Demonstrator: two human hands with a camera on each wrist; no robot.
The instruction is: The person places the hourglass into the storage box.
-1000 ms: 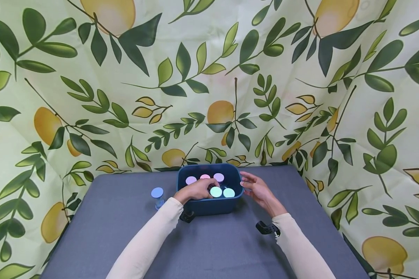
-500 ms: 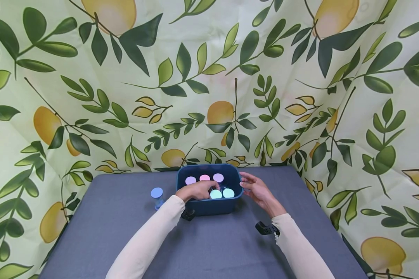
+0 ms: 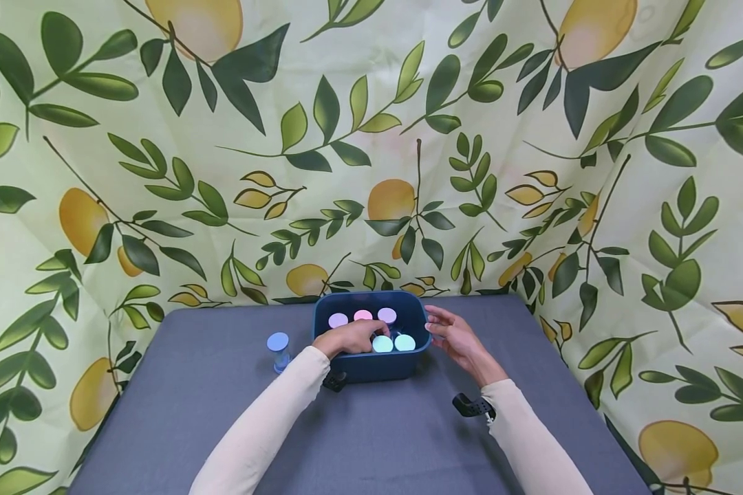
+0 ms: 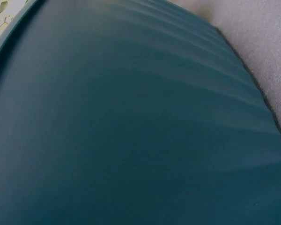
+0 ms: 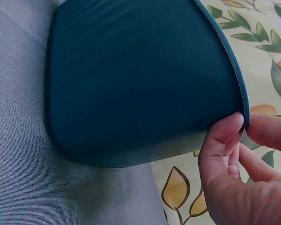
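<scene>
A dark blue bin [image 3: 371, 370] stands on the table with several round-capped sand timers inside. My left hand [image 3: 349, 338] reaches over its near wall, fingers curled around a mint-capped sand timer [image 3: 382, 344]; the fingertips are partly hidden. Another mint-capped timer [image 3: 405, 342] stands just right of it. Behind are a pink-capped timer [image 3: 363, 315] and two purple-capped ones, left [image 3: 338, 320] and right [image 3: 386, 315]. My right hand [image 3: 461, 338] pinches the bin's right rim between thumb and finger, clearly seen in the right wrist view. The left wrist view holds only the bin's outer wall [image 4: 131, 117].
A blue sand timer [image 3: 278, 351] stands on the grey table [image 3: 384, 440] left of the bin, close to my left forearm. A lemon-print cloth [image 3: 347, 206] hangs right behind the bin and along the sides.
My left hand and the mint-capped timer in it have sunk slightly within the bin over the first half second. Since then almost nothing moves; the right hand stays at the rim.
</scene>
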